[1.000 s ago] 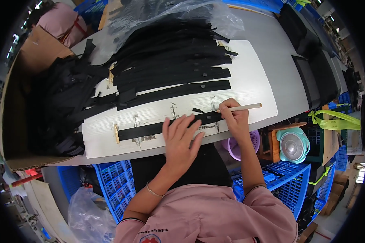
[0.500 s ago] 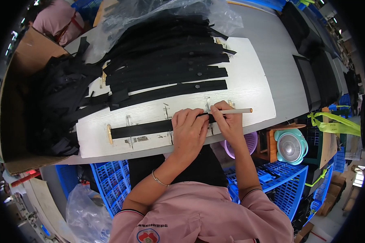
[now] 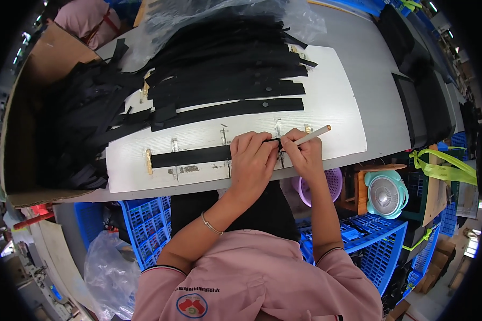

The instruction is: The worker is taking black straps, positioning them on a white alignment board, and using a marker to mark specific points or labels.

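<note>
A black fabric strip (image 3: pixel 191 156) lies along the near edge of a white board (image 3: pixel 334 125) with marked lines on it. My left hand (image 3: pixel 253 165) presses the strip down near its right end, fingers bent and close together. In my right hand (image 3: pixel 307 159) is a slim white pen (image 3: pixel 316 134), pinched low, its back end slanting up to the right. The pen's tip is hidden by my fingers, at the strip's right end. A yellowish tape mark (image 3: pixel 149 161) sits at the strip's left end.
Beyond are several rows of black strips (image 3: pixel 219 69), some with small round marks, and clear plastic (image 3: pixel 310 21). A cardboard box (image 3: pixel 48 53) of loose strips stands left. Below right are a purple basket (image 3: pixel 332 184), a turquoise fan (image 3: pixel 384 197) and blue crates (image 3: pixel 367 227).
The pen has tipped from nearly level to a steeper slant, its back end rising. My right hand has shifted slightly; the left stays on the strip. The whole view has shifted a little.
</note>
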Motion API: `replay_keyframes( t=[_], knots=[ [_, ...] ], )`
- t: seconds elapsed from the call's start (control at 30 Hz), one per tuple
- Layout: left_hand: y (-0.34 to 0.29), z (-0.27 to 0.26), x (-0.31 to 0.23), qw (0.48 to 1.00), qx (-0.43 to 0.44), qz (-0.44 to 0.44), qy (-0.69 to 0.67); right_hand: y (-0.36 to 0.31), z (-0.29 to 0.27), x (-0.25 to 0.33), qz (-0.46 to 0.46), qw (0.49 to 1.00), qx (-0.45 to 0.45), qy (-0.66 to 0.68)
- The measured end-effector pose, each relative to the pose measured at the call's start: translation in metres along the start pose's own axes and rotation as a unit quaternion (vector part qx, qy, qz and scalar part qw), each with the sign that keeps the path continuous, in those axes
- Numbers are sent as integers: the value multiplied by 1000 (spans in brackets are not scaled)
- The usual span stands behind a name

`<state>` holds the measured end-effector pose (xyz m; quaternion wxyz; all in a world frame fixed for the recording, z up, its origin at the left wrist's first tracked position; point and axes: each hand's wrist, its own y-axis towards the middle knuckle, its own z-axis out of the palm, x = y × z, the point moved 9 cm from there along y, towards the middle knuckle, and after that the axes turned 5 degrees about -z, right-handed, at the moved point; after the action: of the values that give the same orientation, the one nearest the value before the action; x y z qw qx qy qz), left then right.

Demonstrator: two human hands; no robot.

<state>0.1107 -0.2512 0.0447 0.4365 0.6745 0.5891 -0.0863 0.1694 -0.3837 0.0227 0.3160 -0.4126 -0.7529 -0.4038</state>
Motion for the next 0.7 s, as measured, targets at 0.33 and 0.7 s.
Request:
replay_keyframes(
  t=[0.33, 0.7],
  knots=[
    [-2, -40, 34, 999, -33, -32, 17, -12, -6, -22, 71, 978, -73, 185],
    [26, -135, 175, 967, -102, -113, 205, 3, 12, 20, -10, 983, 18, -181]
  ],
)
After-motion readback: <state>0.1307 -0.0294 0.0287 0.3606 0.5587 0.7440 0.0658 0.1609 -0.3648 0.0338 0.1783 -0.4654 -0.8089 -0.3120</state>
